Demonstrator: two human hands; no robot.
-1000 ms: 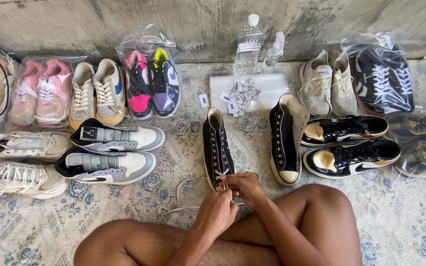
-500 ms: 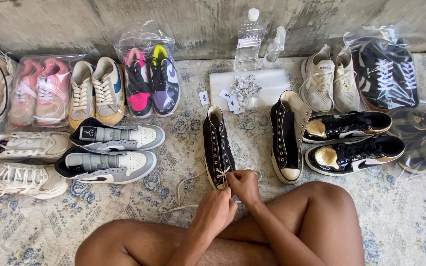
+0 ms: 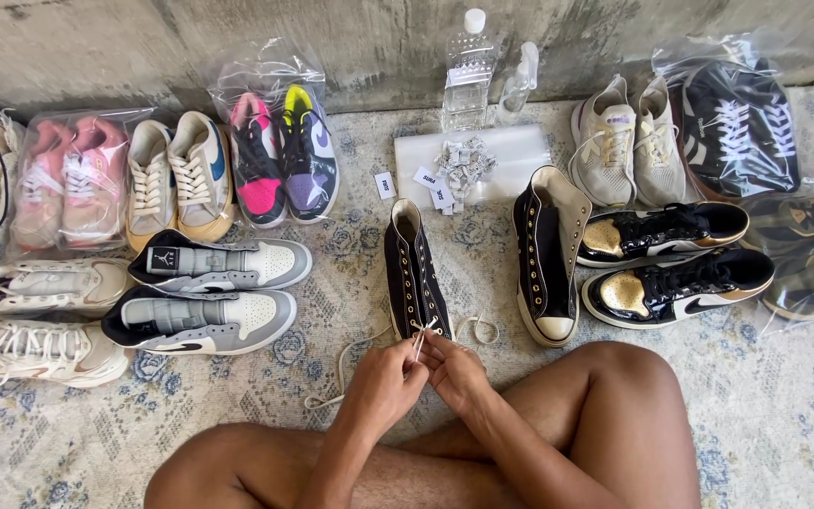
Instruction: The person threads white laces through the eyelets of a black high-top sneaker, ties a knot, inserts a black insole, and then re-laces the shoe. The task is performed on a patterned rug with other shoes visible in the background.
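- Black high-top shoe (image 3: pixel 414 278) with a white lace (image 3: pixel 346 363).
- Grey-and-white sneakers (image 3: pixel 202 320).
- Glossy black-and-gold pair (image 3: pixel 675 273).
- Pink shoes (image 3: pixel 68 184) in a clear bag.
- Pale rug (image 3: pixel 765 415) with a blue floral pattern.
- Grey concrete wall (image 3: pixel 143 38).

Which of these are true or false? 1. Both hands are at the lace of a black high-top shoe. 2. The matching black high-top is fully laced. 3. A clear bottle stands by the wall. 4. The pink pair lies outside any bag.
1. True: the left hand and right hand pinch the white lace at the toe of the black high-top.
2. False: the other high-top shows bare eyelets and no lace.
3. True: the clear bottle stands against the wall.
4. False: the pink pair is inside a clear plastic bag.
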